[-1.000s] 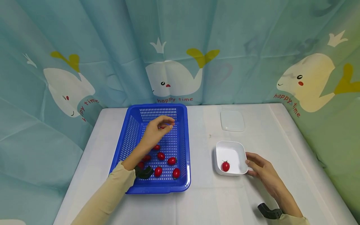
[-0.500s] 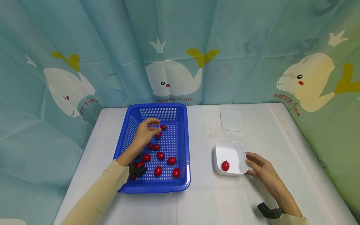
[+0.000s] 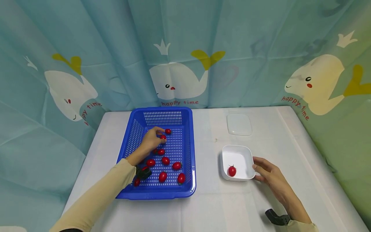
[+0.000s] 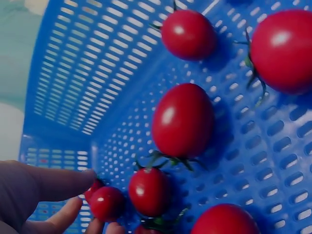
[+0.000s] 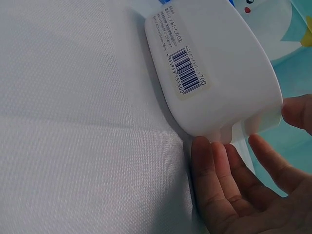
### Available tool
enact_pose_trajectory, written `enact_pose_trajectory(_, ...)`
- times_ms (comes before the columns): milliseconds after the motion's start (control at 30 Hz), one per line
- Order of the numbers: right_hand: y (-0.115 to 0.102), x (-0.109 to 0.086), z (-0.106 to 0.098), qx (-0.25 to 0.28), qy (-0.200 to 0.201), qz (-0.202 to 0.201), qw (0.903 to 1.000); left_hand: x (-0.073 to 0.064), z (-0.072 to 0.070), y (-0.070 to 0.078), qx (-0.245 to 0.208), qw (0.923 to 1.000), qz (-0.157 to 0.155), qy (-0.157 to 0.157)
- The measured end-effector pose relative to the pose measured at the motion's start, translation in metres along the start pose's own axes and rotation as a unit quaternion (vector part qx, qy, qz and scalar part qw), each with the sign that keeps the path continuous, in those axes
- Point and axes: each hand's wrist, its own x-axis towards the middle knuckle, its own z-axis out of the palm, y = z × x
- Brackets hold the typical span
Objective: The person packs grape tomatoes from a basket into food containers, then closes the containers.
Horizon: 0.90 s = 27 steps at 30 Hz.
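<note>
In the head view my left hand (image 3: 152,139) is inside the blue basket (image 3: 193,154), thumb and fingers spread around a cherry tomato (image 3: 163,137) in its far half. The left wrist view has the fingertips right at this cherry tomato (image 4: 107,204), with a gap between thumb and fingers. Several more cherry tomatoes (image 3: 163,176) lie on the basket floor. My right hand (image 3: 269,174) holds the near right side of a white square container (image 3: 243,161), thumb at its rim and fingers against its wall (image 5: 219,117). One cherry tomato (image 3: 232,170) sits inside the container.
A translucent square lid (image 3: 239,124) lies on the white-covered table (image 3: 208,212) behind the container. Blue-green curtains (image 3: 246,64) with whale prints close off the back and sides. Each wrist wears a black strap, the right one (image 3: 276,218) close to the front edge of view.
My left hand first drew back leftward inside the basket, uncovering two far cherry tomatoes, then lowered its fingers around one of them. My right hand and the container stayed where they were.
</note>
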Motion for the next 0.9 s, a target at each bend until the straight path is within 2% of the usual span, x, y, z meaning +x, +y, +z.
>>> enact_pose_trajectory(267,-0.0009,-0.0003,0.0005,-0.001,-0.001,0.004,1.0000,0.0042,0.0047,-0.0052,0.031,0.9995,0.002,0.002)
enact_pose_trajectory(500,-0.0009,-0.0001,-0.0004,0.000,-0.001,0.000,1.0000,0.0075,0.0045,-0.0069,0.030,0.9995,0.009,0.000)
enact_pose_trajectory(767,-0.0006,-0.0003,-0.0010,0.002,-0.002,-0.007,1.0000,0.0056,0.0008,-0.0014,0.047,0.9976,0.049,0.010)
enact_pose_trajectory(900,-0.0001,-0.0008,-0.0005,0.002,-0.004,-0.004,1.0000,0.0027,-0.0018,0.0028,0.031,0.9985,0.044,0.006)
